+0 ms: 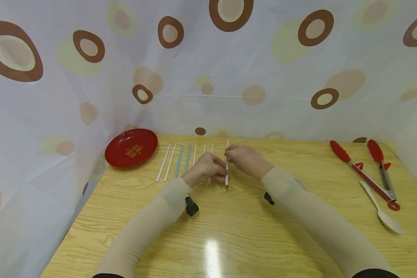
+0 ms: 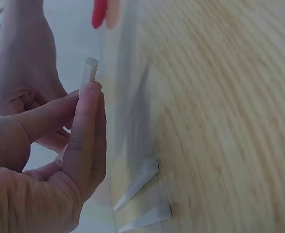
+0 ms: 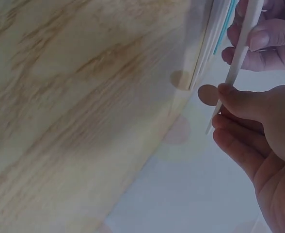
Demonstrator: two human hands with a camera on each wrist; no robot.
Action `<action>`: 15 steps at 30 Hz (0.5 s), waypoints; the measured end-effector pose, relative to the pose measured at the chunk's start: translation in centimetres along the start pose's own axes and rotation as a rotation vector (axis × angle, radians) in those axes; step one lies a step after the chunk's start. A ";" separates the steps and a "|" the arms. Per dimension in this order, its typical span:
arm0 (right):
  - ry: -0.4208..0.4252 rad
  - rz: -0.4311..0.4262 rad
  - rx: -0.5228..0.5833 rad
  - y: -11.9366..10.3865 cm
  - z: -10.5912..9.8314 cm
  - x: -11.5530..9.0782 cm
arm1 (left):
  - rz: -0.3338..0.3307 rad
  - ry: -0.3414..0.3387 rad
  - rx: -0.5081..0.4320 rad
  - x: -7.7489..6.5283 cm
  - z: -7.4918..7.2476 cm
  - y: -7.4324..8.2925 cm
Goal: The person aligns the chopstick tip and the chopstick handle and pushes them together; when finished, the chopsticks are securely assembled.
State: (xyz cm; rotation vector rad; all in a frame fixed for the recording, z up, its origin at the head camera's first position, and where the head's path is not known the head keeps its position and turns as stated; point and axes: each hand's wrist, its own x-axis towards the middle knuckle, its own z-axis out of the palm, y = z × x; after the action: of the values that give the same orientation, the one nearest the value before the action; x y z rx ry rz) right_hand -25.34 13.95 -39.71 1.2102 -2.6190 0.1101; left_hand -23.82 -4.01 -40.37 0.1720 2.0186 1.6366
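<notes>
A white chopstick [image 1: 226, 180] is held by both of my hands, its length running away from me. My left hand [image 1: 207, 166] pinches it close to the near end, where the squared tip shows past the fingertips in the left wrist view. Farther up, the thumb and fingers of my right hand [image 1: 246, 158] pinch the same chopstick [image 3: 237, 63]; its thin end sticks out beyond them. To the left lies a row of chopsticks: two blue ones [image 1: 178, 164] among several white ones [image 1: 163, 164]. My left hand covers part of the nearest white ones.
A red plate [image 1: 146, 141] with gold lettering stands at the table's back left corner. On the right lie red-tipped tongs [image 1: 368, 181] and a pale spoon [image 1: 375, 200]. A patterned curtain [image 1: 201, 58] hangs behind the wooden table [image 1: 257, 239].
</notes>
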 end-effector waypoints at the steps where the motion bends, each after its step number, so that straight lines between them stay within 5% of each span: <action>1: -0.018 0.006 0.009 0.0 0.2 0.1 | -0.006 0.009 0.017 0.1 0.0 0.0; 15: -0.212 0.046 0.067 -0.2 1.9 1.1 | -0.031 0.087 0.217 1.1 0.0 -0.6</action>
State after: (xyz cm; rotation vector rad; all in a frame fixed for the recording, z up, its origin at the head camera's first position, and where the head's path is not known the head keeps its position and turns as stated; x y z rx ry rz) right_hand -26.23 12.69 -41.24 1.2454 -2.8476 0.0832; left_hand -24.58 -3.70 -41.24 0.1491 2.2527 1.4261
